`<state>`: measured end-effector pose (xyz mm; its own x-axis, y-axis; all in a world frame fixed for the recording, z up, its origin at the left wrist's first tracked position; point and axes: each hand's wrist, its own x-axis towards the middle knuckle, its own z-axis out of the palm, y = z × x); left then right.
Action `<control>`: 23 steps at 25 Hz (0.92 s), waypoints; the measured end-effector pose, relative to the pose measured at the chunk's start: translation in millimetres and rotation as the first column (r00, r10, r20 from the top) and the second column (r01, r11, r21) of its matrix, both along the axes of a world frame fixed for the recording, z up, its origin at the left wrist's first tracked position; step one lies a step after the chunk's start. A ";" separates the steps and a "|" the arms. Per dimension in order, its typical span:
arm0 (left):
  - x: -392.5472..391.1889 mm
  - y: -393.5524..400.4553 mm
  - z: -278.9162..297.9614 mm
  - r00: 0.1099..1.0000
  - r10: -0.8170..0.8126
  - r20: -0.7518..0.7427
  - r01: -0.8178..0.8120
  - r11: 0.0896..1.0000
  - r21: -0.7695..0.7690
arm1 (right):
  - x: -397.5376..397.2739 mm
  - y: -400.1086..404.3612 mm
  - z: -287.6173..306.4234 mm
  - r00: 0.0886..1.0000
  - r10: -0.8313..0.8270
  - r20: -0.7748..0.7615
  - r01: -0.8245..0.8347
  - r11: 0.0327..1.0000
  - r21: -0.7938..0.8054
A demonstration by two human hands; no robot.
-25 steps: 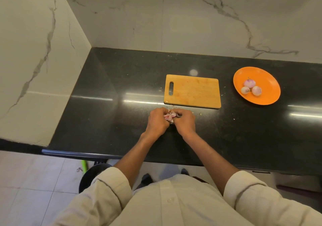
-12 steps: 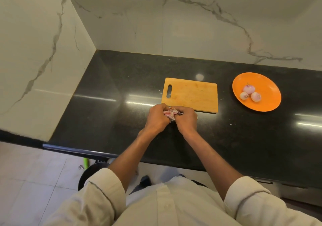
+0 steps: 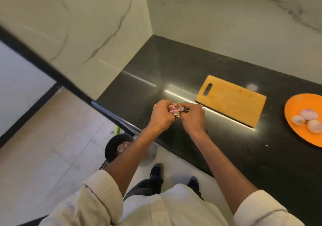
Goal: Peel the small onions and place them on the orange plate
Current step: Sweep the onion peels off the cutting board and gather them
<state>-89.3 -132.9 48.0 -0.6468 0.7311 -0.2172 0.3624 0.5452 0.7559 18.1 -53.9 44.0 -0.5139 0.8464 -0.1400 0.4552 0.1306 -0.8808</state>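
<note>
Your left hand [image 3: 163,115] and right hand [image 3: 192,117] meet over the near edge of the black counter [image 3: 174,69]; both sets of fingers are curled tight, pinching a clump of pinkish onion skins [image 3: 176,110] between them; whether an onion sits inside the clump is hard to tell. Just beyond your right fingers lies the wooden cutting board [image 3: 231,100]; well out past it to the right sits the orange plate [image 3: 296,107], holding three peeled onions [image 3: 307,120]; below your left wrist, a dark bin [image 3: 113,147] holds some skins.
</note>
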 end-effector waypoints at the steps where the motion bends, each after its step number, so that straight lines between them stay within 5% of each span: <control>1: -4.9 -13.5 1.6 0.999 0.037 0.007 -0.037 0.999 -0.008 | -8.1 -9.4 1.6 0.999 0.035 -0.004 -0.035 0.999 -0.002; 13: -133.2 -227.4 -34.5 0.910 0.415 0.013 -0.411 0.905 -0.106 | -175.4 -191.0 -33.5 0.910 0.397 0.122 -0.382 0.915 -0.133; 23: -243.8 -316.8 -248.5 0.878 0.469 0.092 -0.429 0.858 -0.281 | -297.1 -287.6 -232.4 0.846 0.433 0.312 -0.328 0.883 -0.336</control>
<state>-333.1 -449.7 -200.4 -0.8360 0.2792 -0.4723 -0.0748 0.7949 0.6021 -279.0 -341.5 -188.4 -0.6533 0.4990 -0.5694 0.7128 0.1519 -0.6847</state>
